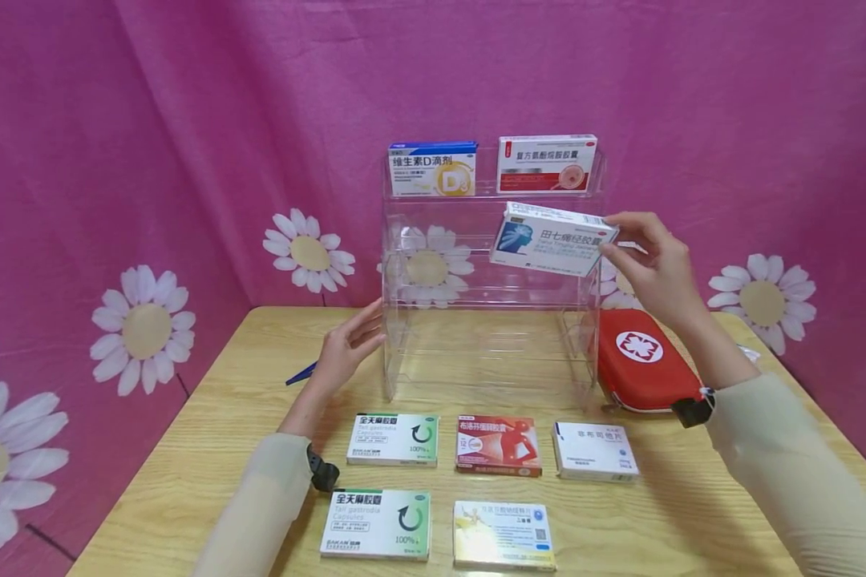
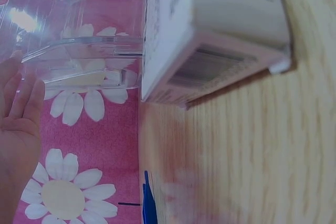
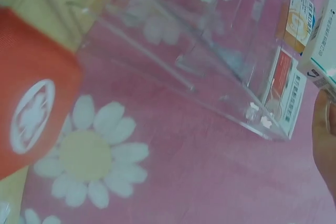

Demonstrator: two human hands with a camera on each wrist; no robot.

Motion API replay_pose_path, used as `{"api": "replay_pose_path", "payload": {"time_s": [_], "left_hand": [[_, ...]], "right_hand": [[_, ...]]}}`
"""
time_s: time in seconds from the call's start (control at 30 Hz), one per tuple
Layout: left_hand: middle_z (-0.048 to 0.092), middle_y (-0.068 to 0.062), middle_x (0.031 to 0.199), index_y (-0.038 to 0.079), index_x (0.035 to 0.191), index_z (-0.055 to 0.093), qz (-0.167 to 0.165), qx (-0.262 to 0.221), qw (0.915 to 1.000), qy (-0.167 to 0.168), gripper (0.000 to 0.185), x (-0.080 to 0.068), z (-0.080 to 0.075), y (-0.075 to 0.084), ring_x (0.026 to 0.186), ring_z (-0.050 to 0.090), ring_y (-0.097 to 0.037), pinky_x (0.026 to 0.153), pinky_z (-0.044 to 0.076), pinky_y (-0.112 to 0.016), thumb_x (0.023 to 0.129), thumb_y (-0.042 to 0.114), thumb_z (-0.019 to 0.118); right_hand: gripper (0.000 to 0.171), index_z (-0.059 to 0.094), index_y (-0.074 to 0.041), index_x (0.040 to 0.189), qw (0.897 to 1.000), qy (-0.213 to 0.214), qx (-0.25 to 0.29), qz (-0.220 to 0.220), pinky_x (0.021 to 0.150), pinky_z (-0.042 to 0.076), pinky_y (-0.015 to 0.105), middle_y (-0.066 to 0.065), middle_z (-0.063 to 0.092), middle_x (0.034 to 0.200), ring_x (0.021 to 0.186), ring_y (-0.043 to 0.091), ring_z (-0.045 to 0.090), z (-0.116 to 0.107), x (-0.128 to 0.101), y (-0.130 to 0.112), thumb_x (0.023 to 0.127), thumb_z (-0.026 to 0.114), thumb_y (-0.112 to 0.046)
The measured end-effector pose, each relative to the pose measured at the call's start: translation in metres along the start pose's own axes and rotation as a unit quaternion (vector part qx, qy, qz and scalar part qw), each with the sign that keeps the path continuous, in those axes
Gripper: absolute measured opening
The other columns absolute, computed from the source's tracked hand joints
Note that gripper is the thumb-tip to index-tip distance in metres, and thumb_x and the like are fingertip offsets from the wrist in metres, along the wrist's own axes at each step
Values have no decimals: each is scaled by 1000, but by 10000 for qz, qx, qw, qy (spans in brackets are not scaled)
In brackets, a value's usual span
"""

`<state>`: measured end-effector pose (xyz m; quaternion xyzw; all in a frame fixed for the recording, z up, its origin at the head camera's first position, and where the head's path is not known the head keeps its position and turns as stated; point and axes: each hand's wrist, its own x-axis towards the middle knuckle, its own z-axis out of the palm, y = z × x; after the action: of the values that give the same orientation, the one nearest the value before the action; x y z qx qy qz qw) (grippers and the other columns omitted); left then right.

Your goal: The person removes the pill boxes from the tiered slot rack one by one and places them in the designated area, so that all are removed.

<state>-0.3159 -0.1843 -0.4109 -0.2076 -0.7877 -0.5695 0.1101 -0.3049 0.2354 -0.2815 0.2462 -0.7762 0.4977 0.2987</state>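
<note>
My right hand (image 1: 657, 268) pinches the right end of a white medicine box (image 1: 552, 240) with a blue head picture, held tilted in front of the clear acrylic rack (image 1: 491, 353). In the right wrist view that medicine box (image 3: 321, 45) shows at the right edge. My left hand (image 1: 350, 344) touches the rack's left side with fairly straight fingers; the left wrist view shows this hand (image 2: 21, 114) beside the clear plastic. On the top tier stand a blue-and-white vitamin D box (image 1: 433, 170) and a red-and-white capsule box (image 1: 546, 165).
Before the rack lie two green-and-white boxes (image 1: 392, 441), a red box (image 1: 498, 446), a white box (image 1: 596, 453) and a yellow-white box (image 1: 503, 535). A red first-aid case (image 1: 649, 365) sits right of the rack. Something blue and thin (image 1: 301, 373) lies behind my left hand.
</note>
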Motion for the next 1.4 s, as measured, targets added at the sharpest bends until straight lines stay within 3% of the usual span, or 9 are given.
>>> {"api": "replay_pose_path", "payload": {"time_s": [0.17,0.33,0.5,0.7,0.93,1.27,1.4], "left_hand": [[53,-18,145,11,147,45,2,13,10000,23,57,0,-1,-1,130,54,-35,103,52,-27,93,3,63],[53,-18,145,12,147,46,-12,-14,10000,36,57,-1,-1,-2,130,55,-34,101,52,-20,93,4,63],[53,-19,145,12,147,45,24,-84,10000,45,57,-3,-1,-4,130,54,-36,99,52,-15,93,4,63],[53,-21,144,10,147,45,33,-129,9999,29,57,-4,-1,-3,130,54,-38,98,52,-14,94,3,63],[52,-19,145,13,148,45,-33,-107,9999,-11,57,-3,0,-2,131,54,-35,99,51,-14,94,4,62],[52,-18,146,13,147,45,-100,-107,9999,-13,57,-2,1,0,132,53,-34,100,51,-16,94,4,62],[52,-19,145,12,147,45,-83,-89,9999,-22,57,-2,2,1,132,53,-35,102,52,-23,94,4,62]], "right_hand": [[38,54,7,125,9992,-197,-334,-20,87,51,2,-21,59,110,99,-5,60,-25,-26,1,88,62,12],[41,52,12,123,9983,-373,-418,-187,80,55,5,-21,59,107,96,-7,61,-47,-51,8,84,61,20],[40,54,16,118,9979,-372,-428,-325,87,52,4,-20,60,107,95,-8,62,-66,-77,15,80,61,25],[43,55,15,117,9966,-445,-693,-29,88,51,2,-17,59,110,98,-9,61,-93,-109,19,76,61,29],[41,56,9,117,9935,-673,-857,332,79,51,-1,-18,60,113,99,-14,60,-124,-144,28,80,58,27],[37,59,4,117,9850,-1127,-1120,679,70,53,2,-23,58,115,94,-17,61,-152,-181,41,84,59,22],[37,61,2,116,9825,-1422,-1009,660,71,53,2,-26,59,114,94,-15,60,-162,-193,49,84,59,21]]}}
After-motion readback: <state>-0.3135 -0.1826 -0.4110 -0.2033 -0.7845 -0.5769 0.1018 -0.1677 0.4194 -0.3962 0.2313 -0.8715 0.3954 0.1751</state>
